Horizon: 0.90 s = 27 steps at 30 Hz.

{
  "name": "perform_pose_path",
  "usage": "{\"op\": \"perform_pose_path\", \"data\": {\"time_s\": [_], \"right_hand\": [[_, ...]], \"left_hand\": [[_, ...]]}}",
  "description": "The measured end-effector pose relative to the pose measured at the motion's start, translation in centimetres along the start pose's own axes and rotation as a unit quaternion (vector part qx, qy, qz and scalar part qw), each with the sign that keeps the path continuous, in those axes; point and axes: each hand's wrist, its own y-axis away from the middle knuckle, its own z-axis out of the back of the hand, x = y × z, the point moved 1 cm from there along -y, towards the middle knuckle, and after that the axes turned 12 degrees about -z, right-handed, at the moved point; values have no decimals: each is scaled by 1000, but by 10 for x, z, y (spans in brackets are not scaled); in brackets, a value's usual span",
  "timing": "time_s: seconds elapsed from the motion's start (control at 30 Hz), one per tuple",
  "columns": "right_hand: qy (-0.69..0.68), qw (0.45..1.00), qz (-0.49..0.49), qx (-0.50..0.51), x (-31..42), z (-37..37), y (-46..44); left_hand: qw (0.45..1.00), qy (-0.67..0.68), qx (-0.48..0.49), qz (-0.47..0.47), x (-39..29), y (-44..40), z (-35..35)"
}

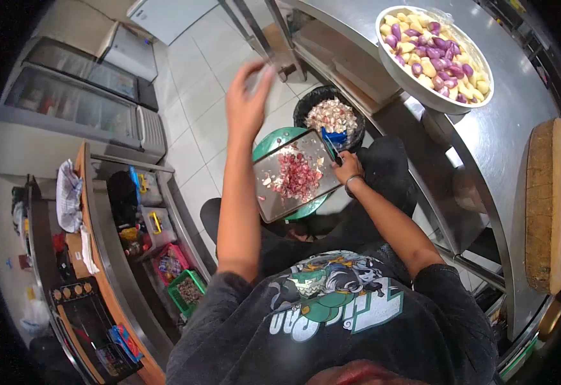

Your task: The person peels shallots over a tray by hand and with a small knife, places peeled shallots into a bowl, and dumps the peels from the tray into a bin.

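Note:
My left hand [248, 96] is raised over the tiled floor, beyond the upper left corner of the tray. Its fingers are apart, slightly blurred, with nothing visible in them. My right hand [348, 168] is closed around the dark handle of a knife [330, 146] at the tray's right edge, its blade pointing up and away. The metal tray [271, 206] lies tilted over a green round surface [280, 136]. Reddish and whitish peelings [296, 176] are scattered on the tray.
Behind the tray stands a black-lined bin [330, 117] full of peelings, with something blue at its edge. A white bowl [415, 80] of peeled shallots and yellowish pieces sits on the steel counter [485, 122]. A thick wooden block [550, 205] is at right, shelves [110, 256] at left.

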Motion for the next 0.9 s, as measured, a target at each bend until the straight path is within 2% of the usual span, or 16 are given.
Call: {"op": "perform_pose_path", "data": {"time_s": [0.07, 0.1, 0.13, 0.17, 0.2, 0.23, 0.33, 0.37, 0.43, 0.53, 0.67, 0.73, 0.83, 0.9], "right_hand": [[9, 999, -33, -4, -1, 3, 1], [9, 999, -33, -2, -3, 3, 4], [22, 999, -38, 11, -3, 3, 4], [35, 998, -43, 24, -3, 2, 3], [50, 997, -48, 40, -5, 1, 5], [55, 997, -38, 44, -8, -2, 5], [70, 993, -48, 80, -4, 2, 10], [71, 994, -45, 66, 0, 6, 14], [60, 996, -33, 49, -3, 2, 11], [40, 998, -30, 28, -7, 2, 6], [22, 998, -54, 8, -7, 3, -8], [16, 998, -53, -10, -15, -4, -28], [10, 997, -69, -31, -14, 1, -50], [12, 994, -105, -28, -3, 14, -57]], "left_hand": [[974, -122, -16, 188, 106, 107, 43], [934, -177, -12, 309, 162, 177, 61], [890, -229, 30, 393, 198, 241, 72], [860, -180, 19, 478, 209, 284, 73], [830, -193, 23, 523, 203, 310, 69], [802, -200, 51, 560, 173, 306, 65], [795, 11, 72, 602, 191, 327, 61], [797, 13, 68, 601, 193, 329, 59], [787, -218, 121, 565, 188, 323, 52], [784, -285, 173, 523, 185, 311, 48], [826, -250, 133, 488, 230, 306, 36], [879, -134, 69, 452, 260, 302, 26], [880, -64, 67, 465, 232, 248, 11], [888, -44, 82, 450, 261, 236, 4]]}}
